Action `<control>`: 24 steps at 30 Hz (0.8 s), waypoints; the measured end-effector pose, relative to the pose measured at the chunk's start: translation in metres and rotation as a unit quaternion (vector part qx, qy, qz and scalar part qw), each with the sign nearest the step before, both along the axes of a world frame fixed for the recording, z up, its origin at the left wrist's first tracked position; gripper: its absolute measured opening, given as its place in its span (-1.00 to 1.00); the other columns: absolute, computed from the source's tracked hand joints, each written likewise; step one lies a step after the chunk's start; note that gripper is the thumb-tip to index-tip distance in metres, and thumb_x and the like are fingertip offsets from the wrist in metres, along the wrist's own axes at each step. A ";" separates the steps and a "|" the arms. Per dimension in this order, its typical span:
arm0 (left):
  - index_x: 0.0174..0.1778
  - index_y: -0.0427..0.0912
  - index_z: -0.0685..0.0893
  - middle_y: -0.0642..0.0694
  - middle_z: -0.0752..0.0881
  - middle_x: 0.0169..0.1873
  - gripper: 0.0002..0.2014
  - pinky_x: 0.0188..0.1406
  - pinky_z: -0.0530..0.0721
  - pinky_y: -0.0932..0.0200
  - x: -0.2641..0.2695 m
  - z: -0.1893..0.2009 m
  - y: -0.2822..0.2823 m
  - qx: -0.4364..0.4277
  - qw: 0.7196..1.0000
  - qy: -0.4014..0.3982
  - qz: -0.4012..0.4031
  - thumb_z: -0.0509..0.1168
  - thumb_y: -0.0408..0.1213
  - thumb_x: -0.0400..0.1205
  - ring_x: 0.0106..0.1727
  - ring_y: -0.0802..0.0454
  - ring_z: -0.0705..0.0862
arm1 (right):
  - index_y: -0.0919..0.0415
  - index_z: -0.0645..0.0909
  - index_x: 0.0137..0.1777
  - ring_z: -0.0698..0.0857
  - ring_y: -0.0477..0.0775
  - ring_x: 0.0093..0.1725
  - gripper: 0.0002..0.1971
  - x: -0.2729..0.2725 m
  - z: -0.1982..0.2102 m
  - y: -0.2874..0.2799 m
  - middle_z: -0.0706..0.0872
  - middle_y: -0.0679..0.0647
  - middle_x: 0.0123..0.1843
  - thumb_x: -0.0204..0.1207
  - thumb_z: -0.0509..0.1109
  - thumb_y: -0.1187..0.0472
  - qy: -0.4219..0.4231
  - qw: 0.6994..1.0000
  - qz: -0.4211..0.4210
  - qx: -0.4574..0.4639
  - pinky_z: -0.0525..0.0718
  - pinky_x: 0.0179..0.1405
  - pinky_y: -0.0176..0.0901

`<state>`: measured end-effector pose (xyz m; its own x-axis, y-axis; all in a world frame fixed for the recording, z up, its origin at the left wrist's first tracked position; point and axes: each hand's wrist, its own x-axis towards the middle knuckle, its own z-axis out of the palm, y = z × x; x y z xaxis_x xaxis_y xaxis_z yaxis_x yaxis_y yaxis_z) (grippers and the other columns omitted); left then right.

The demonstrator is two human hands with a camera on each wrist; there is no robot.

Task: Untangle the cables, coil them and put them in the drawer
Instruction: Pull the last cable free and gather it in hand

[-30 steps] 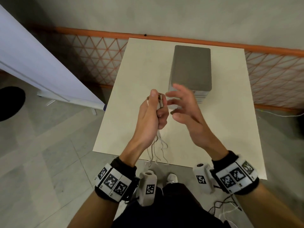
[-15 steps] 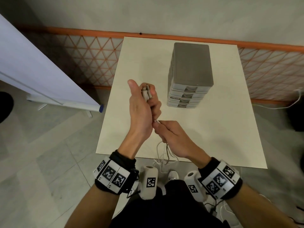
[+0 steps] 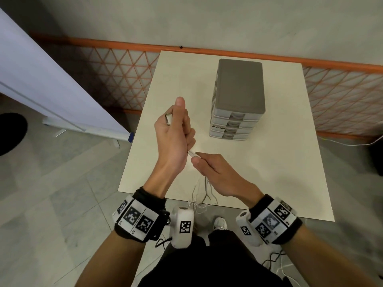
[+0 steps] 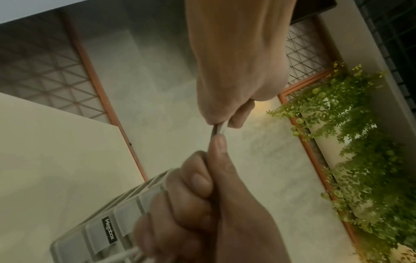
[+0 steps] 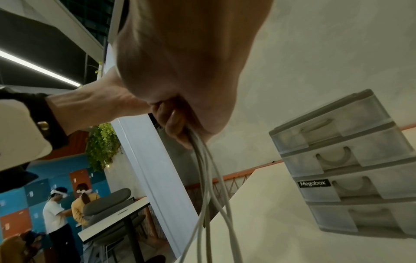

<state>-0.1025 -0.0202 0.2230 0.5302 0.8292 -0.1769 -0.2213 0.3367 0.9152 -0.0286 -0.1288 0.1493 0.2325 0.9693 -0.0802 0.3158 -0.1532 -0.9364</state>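
Note:
My left hand [image 3: 176,131] is held upright over the table's near left part and grips a bundle of white cables [image 3: 204,191]. A metal-tipped plug [image 3: 169,119] sticks out beside its thumb. My right hand [image 3: 200,161] sits just below it and pinches the cables where they leave the left fist. The left wrist view shows the same cables [image 4: 219,128] pinched between both hands. Loose cable strands [image 5: 209,178] hang from my right hand [image 5: 175,128] past the table's front edge. The grey drawer unit [image 3: 238,100] stands at the back of the table, all drawers closed.
The cream table [image 3: 269,172] has bare room to the right of my hands and in front of the drawer unit [image 5: 349,160]. An orange lattice fence [image 3: 116,79] runs behind it. A white board stand [image 3: 51,83] is at the left. More cables [image 3: 275,264] lie on the floor.
My right hand, open beside the top of the left fist a second ago, dropped below it and pinched the cables. The left hand moved slightly left and up.

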 end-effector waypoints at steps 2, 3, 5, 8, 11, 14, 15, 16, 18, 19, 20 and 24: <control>-0.46 -0.07 0.19 0.09 0.18 -0.60 -0.49 -0.64 0.01 0.31 0.000 -0.002 -0.005 0.016 1.000 0.002 -0.006 0.15 -0.11 0.82 -0.58 0.14 0.01 | 0.15 0.29 -0.36 0.23 -0.09 -0.49 -0.56 0.004 0.000 -0.001 0.25 -0.04 -0.49 0.80 0.13 0.07 -0.030 1.000 0.002 0.004 0.25 -0.45 -0.31; -0.46 -0.07 0.19 0.10 0.18 -0.60 -0.49 -0.64 0.02 0.31 0.000 -0.003 -0.007 0.025 1.000 0.003 -0.008 0.14 -0.12 0.83 -0.58 0.14 0.01 | 0.14 0.28 -0.37 0.23 -0.09 -0.50 -0.55 0.006 0.001 -0.002 0.24 -0.05 -0.49 0.79 0.14 0.03 -0.035 0.999 0.005 0.010 0.25 -0.45 -0.32; -0.45 -0.07 0.19 0.11 0.19 -0.61 -0.50 -0.64 0.01 0.31 -0.001 -0.001 -0.010 0.037 0.999 0.000 -0.003 0.12 -0.14 0.83 -0.58 0.14 0.01 | 0.13 0.30 -0.37 0.24 -0.10 -0.47 -0.55 0.009 0.000 -0.004 0.27 -0.05 -0.48 0.75 0.12 -0.05 -0.022 0.999 0.015 0.022 0.28 -0.43 -0.28; -0.43 -0.06 0.20 0.10 0.18 -0.61 -0.52 -0.65 0.00 0.28 -0.004 0.007 -0.008 0.044 0.999 -0.017 0.026 0.12 -0.12 0.83 -0.60 0.14 0.02 | 0.13 0.37 -0.33 0.32 0.08 -0.43 -0.58 0.014 -0.013 -0.014 0.35 -0.02 -0.43 0.75 0.13 -0.05 0.011 1.000 0.026 0.003 0.36 -0.38 -0.03; -0.42 -0.06 0.20 0.10 0.18 -0.62 -0.53 -0.66 0.01 0.31 -0.012 0.010 -0.001 0.048 0.997 -0.032 0.057 0.11 -0.10 0.83 -0.61 0.15 0.02 | 0.12 0.37 -0.30 0.33 0.12 -0.39 -0.58 0.018 -0.028 -0.027 0.37 -0.01 -0.40 0.75 0.08 -0.08 0.020 0.999 0.031 -0.020 0.39 -0.34 0.04; -0.40 -0.07 0.16 0.09 0.17 -0.61 -0.53 -0.66 0.01 0.31 -0.020 0.005 -0.001 0.049 0.996 -0.026 0.073 0.10 -0.09 0.84 -0.60 0.14 0.02 | 0.13 0.33 -0.32 0.28 -0.05 -0.40 -0.56 0.020 -0.030 -0.030 0.32 -0.05 -0.42 0.72 0.08 -0.14 0.004 0.999 0.029 -0.029 0.33 -0.37 -0.16; -0.40 -0.07 0.16 0.09 0.16 -0.61 -0.53 -0.66 0.01 0.30 -0.022 0.004 -0.001 0.050 0.995 -0.024 0.078 0.10 -0.09 0.84 -0.60 0.14 0.01 | 0.17 0.33 -0.32 0.27 -0.06 -0.40 -0.54 0.021 -0.029 -0.029 0.31 -0.04 -0.42 0.70 0.08 -0.16 -0.004 0.999 0.028 -0.029 0.31 -0.38 -0.20; -0.41 -0.07 0.18 0.08 0.16 -0.61 -0.52 -0.66 0.02 0.31 -0.023 0.004 0.000 0.049 0.995 -0.025 0.084 0.10 -0.08 0.84 -0.60 0.14 0.02 | 0.21 0.33 -0.31 0.27 -0.05 -0.40 -0.51 0.021 -0.028 -0.027 0.30 -0.01 -0.41 0.69 0.08 -0.17 -0.007 0.999 0.029 -0.028 0.31 -0.38 -0.20; -0.44 -0.06 0.22 0.09 0.17 -0.61 -0.51 -0.68 0.04 0.34 -0.027 0.007 0.003 0.049 0.993 -0.031 0.101 0.10 -0.08 0.84 -0.62 0.16 0.03 | 0.22 0.32 -0.31 0.27 -0.03 -0.39 -0.52 0.021 -0.027 -0.026 0.30 -0.01 -0.40 0.69 0.09 -0.16 0.001 0.999 0.031 -0.031 0.31 -0.35 -0.16; -0.45 -0.05 0.23 0.09 0.18 -0.60 -0.51 -0.69 0.05 0.35 -0.028 0.009 0.006 0.052 0.992 -0.034 0.110 0.10 -0.08 0.84 -0.62 0.17 0.04 | 0.17 0.32 -0.32 0.27 -0.04 -0.38 -0.54 0.021 -0.028 -0.026 0.30 -0.04 -0.40 0.70 0.09 -0.14 0.009 0.999 0.031 -0.033 0.31 -0.33 -0.14; -0.44 -0.05 0.23 0.09 0.18 -0.60 -0.52 -0.70 0.05 0.35 -0.030 0.012 0.009 0.057 0.991 -0.036 0.117 0.10 -0.08 0.84 -0.62 0.17 0.04 | 0.11 0.31 -0.34 0.27 -0.05 -0.38 -0.57 0.020 -0.029 -0.027 0.30 -0.09 -0.41 0.71 0.09 -0.12 0.017 0.999 0.030 -0.035 0.31 -0.32 -0.12; -0.41 -0.06 0.18 0.07 0.17 -0.58 -0.52 -0.69 0.04 0.32 -0.037 0.012 0.014 0.079 0.988 -0.027 0.130 0.10 -0.08 0.84 -0.60 0.14 0.03 | 0.08 0.33 -0.35 0.28 -0.03 -0.38 -0.58 0.019 -0.029 -0.028 0.31 -0.10 -0.42 0.76 0.08 -0.03 0.014 0.998 0.035 -0.044 0.31 -0.31 -0.14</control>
